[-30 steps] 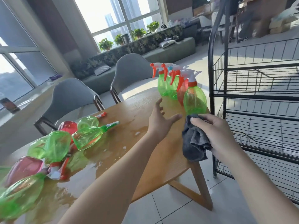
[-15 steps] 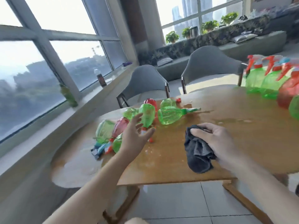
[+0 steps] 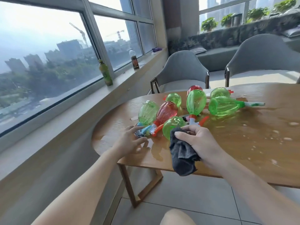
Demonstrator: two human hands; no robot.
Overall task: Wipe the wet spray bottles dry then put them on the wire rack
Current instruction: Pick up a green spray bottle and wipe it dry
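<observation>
Several wet spray bottles lie in a heap on the wooden table (image 3: pixel 243 143): green ones (image 3: pixel 196 102), (image 3: pixel 148 111), (image 3: pixel 223 106) and a red one (image 3: pixel 167 112). A small green bottle (image 3: pixel 172 127) lies nearest me. My left hand (image 3: pixel 129 141) reaches with spread fingers to the blue and white trigger head (image 3: pixel 143 130) at the heap's near left, about touching it. My right hand (image 3: pixel 200 140) grips a dark grey cloth (image 3: pixel 182 156) just in front of the small green bottle. The wire rack is out of view.
Puddles and drops of water cover the table top (image 3: pixel 253 117). Two grey chairs (image 3: pixel 181 72), (image 3: pixel 266 57) stand behind the table. A window sill (image 3: pixel 90 101) on the left holds a green drink bottle (image 3: pixel 105 73) and a dark one (image 3: pixel 134 60). Tiled floor lies below.
My view has swung left, away from the rack and the upright bottles, to the lying heap. My left hand moved down to the heap's near-left trigger heads. The cloth stays in my right hand.
</observation>
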